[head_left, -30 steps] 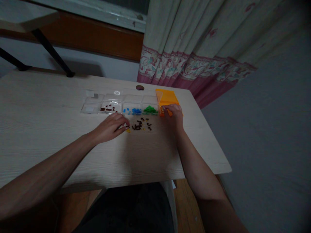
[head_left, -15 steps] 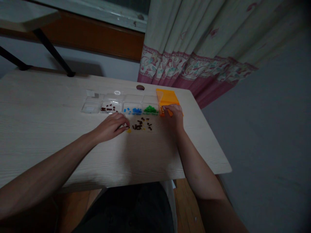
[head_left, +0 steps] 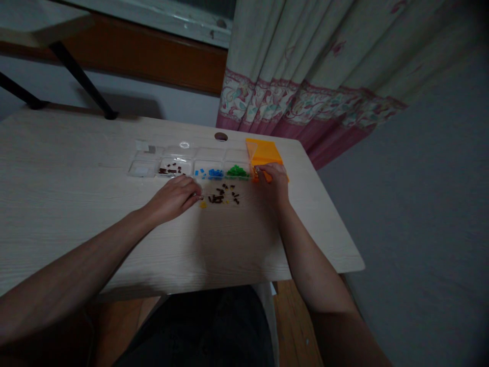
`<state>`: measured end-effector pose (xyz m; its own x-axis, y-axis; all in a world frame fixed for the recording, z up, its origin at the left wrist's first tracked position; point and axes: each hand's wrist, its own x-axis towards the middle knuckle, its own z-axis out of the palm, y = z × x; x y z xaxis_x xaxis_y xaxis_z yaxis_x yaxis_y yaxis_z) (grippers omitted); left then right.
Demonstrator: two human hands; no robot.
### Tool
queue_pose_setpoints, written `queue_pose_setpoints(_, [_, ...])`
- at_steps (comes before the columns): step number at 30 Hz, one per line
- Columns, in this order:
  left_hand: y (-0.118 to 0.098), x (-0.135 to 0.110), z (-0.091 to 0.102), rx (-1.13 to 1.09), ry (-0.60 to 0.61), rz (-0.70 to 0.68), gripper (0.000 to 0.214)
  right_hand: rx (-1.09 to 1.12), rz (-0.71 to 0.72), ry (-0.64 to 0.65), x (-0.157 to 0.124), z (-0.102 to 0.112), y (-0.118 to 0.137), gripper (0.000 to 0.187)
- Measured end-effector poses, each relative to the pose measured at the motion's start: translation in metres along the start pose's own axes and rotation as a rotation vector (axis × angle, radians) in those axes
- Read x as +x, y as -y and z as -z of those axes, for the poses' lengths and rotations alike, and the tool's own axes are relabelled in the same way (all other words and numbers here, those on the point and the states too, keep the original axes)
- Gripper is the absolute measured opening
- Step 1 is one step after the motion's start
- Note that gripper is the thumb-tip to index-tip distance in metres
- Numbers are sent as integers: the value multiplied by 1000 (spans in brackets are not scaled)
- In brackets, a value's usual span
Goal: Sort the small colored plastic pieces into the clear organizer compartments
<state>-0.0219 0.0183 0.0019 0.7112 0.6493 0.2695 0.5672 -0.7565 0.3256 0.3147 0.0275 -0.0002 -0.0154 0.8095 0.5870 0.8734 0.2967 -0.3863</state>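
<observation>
A clear compartment tray (head_left: pixel 147 168) lies on the pale wooden table (head_left: pixel 76 168); its cells hold dark red, blue (head_left: pixel 212 174) and green (head_left: pixel 237 172) small pieces. In front of it lies a loose scatter of dark pieces (head_left: pixel 222 194) and a yellow piece (head_left: pixel 203 204). My left hand (head_left: pixel 173 196) rests beside the scatter, fingers curled and pinched at its left edge; what they hold is too small to make out. My right hand (head_left: pixel 272 182) is closed at the near corner of the orange lid (head_left: pixel 263 152), fingers gripping it.
A round cable hole (head_left: pixel 220 136) sits behind the tray. A floral curtain (head_left: pixel 305 97) hangs past the table's far right corner. Black desk legs (head_left: pixel 82 81) stand at the back left. The table's right edge runs close to my right forearm.
My left hand has drawn back slightly to the left, uncovering the yellow piece. The right hand stays at the orange lid.
</observation>
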Motion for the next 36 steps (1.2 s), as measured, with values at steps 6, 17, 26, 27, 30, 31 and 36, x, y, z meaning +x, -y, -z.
queue_pose_setpoints(6, [1,0,-1,7,-47,33,29,11,15,0,0,1,1,28])
queue_pose_setpoints(17, [6,0,2,-41,-341,196,28,82,281,294,-8,13,56,15])
queue_pose_setpoints(26, [7,0,6,-87,-477,298,25,7,417,530,-17,20,80,10])
queue_pose_setpoints(27, [7,0,6,-90,-483,304,24,-11,417,536,-17,19,80,9])
queue_pose_setpoints(30, [7,1,6,-94,-482,311,24,-50,419,561,-18,16,81,8])
queue_pose_setpoints(31, [7,1,6,-95,-477,310,24,-58,418,566,-18,15,82,8])
queue_pose_setpoints(36, [8,1,4,-105,-463,300,25,-77,420,574,-18,14,83,8])
